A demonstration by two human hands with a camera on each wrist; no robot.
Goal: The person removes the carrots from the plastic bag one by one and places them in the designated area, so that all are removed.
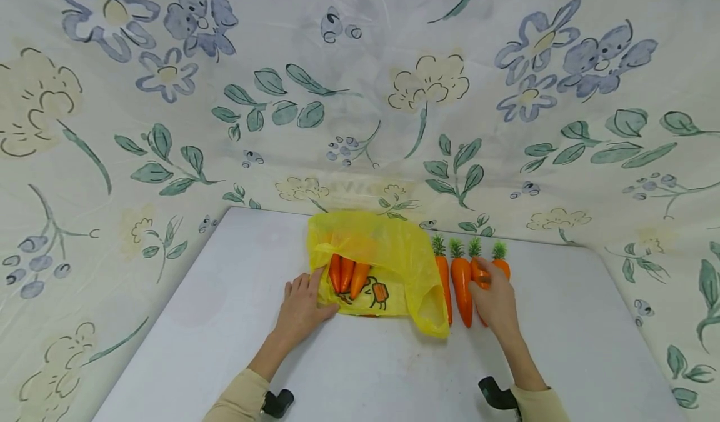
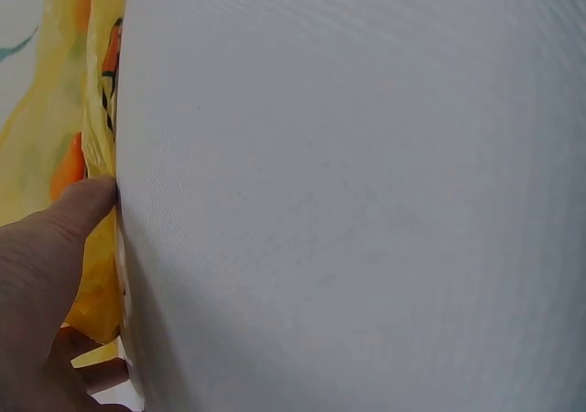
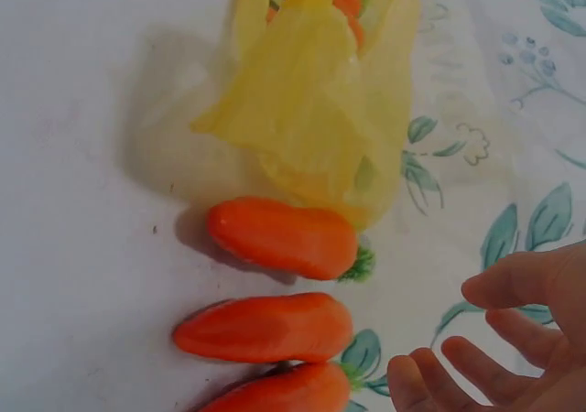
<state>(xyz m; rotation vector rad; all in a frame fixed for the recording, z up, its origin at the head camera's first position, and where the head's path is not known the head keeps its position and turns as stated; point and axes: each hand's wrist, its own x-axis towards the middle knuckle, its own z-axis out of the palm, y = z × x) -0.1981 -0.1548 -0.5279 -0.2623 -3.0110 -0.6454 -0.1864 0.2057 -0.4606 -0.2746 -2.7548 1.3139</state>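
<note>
A yellow plastic bag (image 1: pixel 388 241) with a printed drawing lies on the white table, and several toy carrots (image 1: pixel 347 275) show in its opening. At its left side my left hand (image 1: pixel 300 303) rests with spread fingers, the thumb touching the lower edge of the bag. In the left wrist view that thumb (image 2: pixel 87 201) lies against the yellow plastic. Right of the bag, several orange carrots (image 1: pixel 462 284) with green tops lie in a row. My right hand (image 1: pixel 497 300) is over the third one, covering part of it. The right wrist view shows its fingers (image 3: pixel 513 339) spread near the carrot tops, with nothing between them.
A floral-patterned cloth (image 1: pixel 360 128) hangs behind and around the white table (image 1: pixel 382 372). One handle of the bag (image 1: pixel 433 312) spreads toward the carrot row. Black wrist-camera mounts (image 1: pixel 497 394) sit by both sleeves.
</note>
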